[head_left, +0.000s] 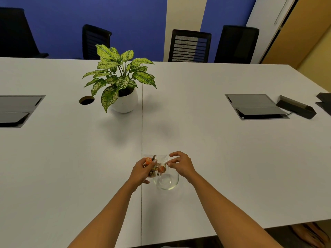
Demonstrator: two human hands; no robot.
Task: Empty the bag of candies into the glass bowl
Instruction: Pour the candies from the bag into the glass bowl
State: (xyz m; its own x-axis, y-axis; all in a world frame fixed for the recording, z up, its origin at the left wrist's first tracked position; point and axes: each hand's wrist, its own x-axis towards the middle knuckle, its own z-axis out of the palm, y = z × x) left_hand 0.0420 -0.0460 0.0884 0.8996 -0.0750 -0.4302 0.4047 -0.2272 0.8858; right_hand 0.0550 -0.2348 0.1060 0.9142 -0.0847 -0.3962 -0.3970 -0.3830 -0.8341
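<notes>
A small clear plastic bag of candies (158, 162), with orange and brown wrapped pieces inside, is held just above the far rim of a round glass bowl (166, 181) on the white table. My left hand (142, 170) grips the bag's left side. At the bag's right edge, my right hand (180, 163) pinches it between thumb and forefinger. The bowl looks empty, and its far left part is hidden behind the bag.
A potted plant in a white pot (123, 101) stands at the back centre, next to a round cable hole (86, 100). Cable flaps (256, 106) sit in the table at the right and left. A dark box (295, 107) lies far right. Chairs line the far side.
</notes>
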